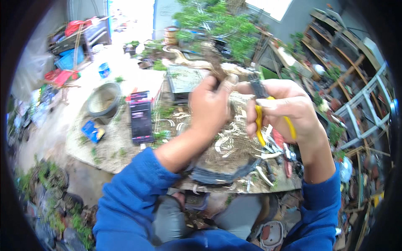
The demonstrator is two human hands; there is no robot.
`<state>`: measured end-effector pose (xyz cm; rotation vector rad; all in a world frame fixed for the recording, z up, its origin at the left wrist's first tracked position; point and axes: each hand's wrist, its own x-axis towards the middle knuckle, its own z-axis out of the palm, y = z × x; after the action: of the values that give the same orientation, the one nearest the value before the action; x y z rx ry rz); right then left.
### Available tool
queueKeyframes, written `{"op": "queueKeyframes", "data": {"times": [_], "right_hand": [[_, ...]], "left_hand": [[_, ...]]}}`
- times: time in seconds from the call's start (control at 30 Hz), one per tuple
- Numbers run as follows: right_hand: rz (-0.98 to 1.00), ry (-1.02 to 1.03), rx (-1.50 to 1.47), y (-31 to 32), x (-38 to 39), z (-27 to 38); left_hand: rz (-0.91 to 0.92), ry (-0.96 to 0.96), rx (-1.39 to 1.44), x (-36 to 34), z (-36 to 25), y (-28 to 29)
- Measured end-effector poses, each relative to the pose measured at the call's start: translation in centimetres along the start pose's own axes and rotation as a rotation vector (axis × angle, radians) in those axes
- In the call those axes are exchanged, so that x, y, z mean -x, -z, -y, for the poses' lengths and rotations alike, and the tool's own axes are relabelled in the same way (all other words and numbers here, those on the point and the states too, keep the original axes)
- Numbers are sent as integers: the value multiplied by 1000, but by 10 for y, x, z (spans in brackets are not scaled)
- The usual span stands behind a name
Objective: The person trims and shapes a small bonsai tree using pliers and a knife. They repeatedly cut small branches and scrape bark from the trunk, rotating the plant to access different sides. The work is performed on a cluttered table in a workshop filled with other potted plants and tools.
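Head view: the left hand (209, 106) is closed round the trunk (212, 60) of a small tree (217, 25), beyond the shavings (226, 142); the right hand (289, 100) holds yellow-handled pliers (259, 90), handles apart, by the pale branch (234, 68); the step looks like stripping wood — blur hides whether the jaws bite, so I cannot tell; the next move probably calls for a steady left hold — and a careful pull, clear of the fingers.
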<state>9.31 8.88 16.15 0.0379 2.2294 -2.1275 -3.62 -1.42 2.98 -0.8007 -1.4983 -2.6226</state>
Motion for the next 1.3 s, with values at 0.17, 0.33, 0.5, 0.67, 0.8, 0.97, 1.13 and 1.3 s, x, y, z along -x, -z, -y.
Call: {"op": "queueKeyframes", "data": {"times": [0.17,0.33,0.5,0.67,0.8,0.97,1.13,1.3], "right_hand": [[-109,201,-233,-13,9,-29],[-127,343,-231,-12,30,-70],[249,190,-484,4,63,-104],[88,-289,-510,-10,117,-139],[299,-322,-332,-41,157,-176],[459,-501,-299,-76,168,-221],[331,-512,-357,-99,175,-247],[158,-435,-143,-103,189,-258]], "left_hand": [[-18,-227,-637,2,-20,5],[-113,-476,-687,-6,-49,22],[24,-651,-655,-14,-57,5],[39,-660,-717,-24,-50,-2],[161,-693,-823,-32,-48,-4],[279,-736,-1030,-39,-41,-10],[263,-855,-978,-43,-32,-4],[177,-929,-915,-42,-31,-5]]}}
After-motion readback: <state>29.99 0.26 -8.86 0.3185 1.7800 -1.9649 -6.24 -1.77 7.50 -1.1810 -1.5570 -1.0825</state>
